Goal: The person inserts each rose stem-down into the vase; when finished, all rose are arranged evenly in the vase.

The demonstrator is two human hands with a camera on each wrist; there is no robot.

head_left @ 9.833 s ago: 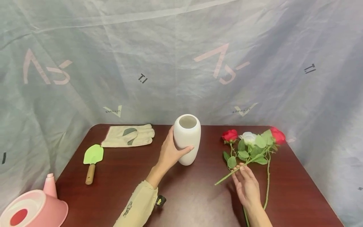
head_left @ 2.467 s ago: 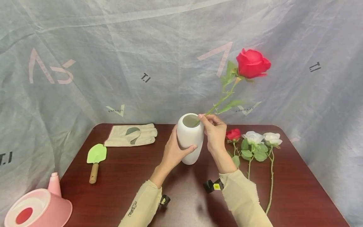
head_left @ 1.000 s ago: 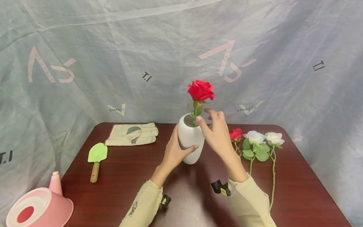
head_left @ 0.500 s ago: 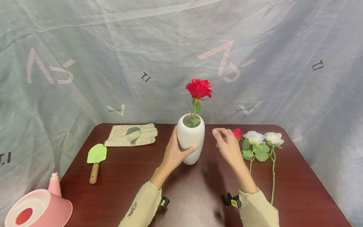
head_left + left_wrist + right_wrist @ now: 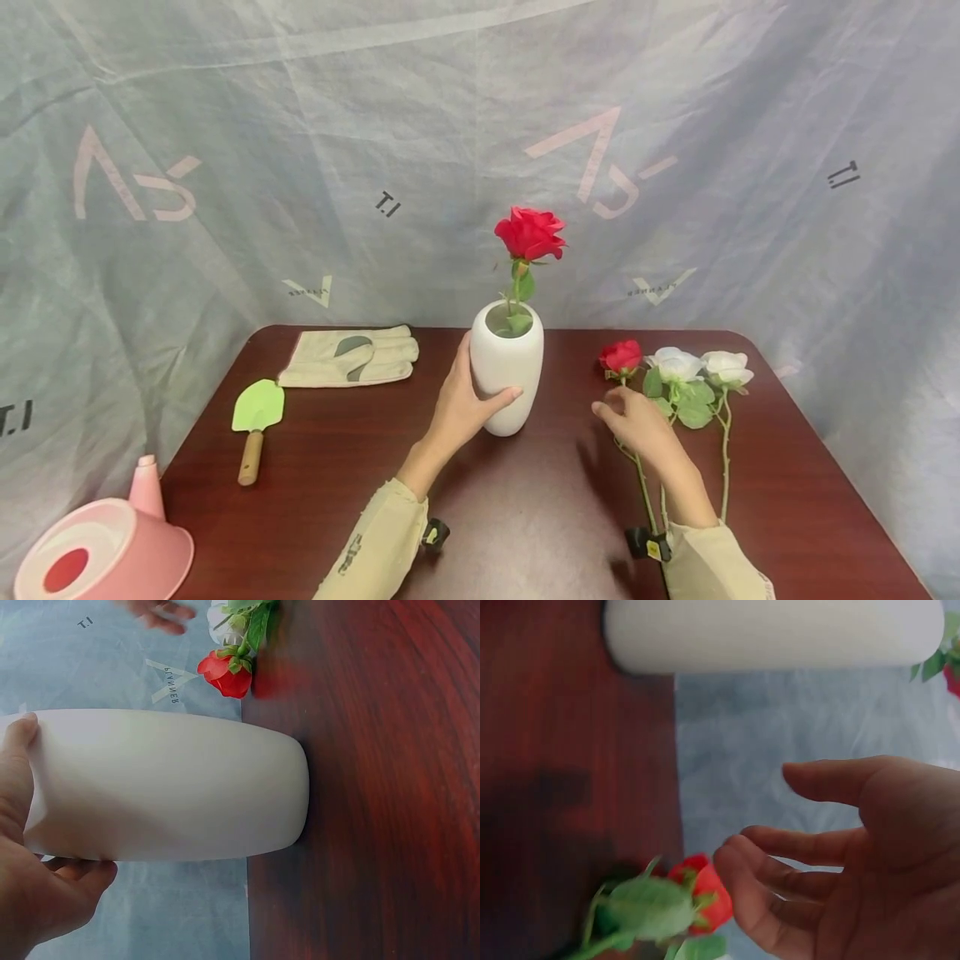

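A white vase [image 5: 507, 367] stands upright on the table, one red rose [image 5: 529, 235] leaning in its mouth. My left hand [image 5: 459, 403] grips the vase's left side, thumb across its front; the left wrist view shows fingers and thumb around the vase [image 5: 172, 784]. Over the stem of a second red rose [image 5: 621, 357] hovers my right hand [image 5: 636, 423], its fingers loosely bent. In the right wrist view that hand [image 5: 832, 862] holds nothing, and the lying rose [image 5: 709, 896] is close below its fingertips. Beside it lie a bluish-white rose [image 5: 673, 365] and a cream rose [image 5: 724, 367].
On the left lie a work glove [image 5: 348, 357] and a green trowel [image 5: 257, 407] with a wooden handle. A pink watering can [image 5: 142, 542] stands at the near left corner. Grey cloth [image 5: 420, 125] hangs behind the dark red table [image 5: 337, 450].
A red rose has been put into the vase and released. My right hand has drawn away from it, down and right to the flowers on the table. The left hand keeps holding the vase.
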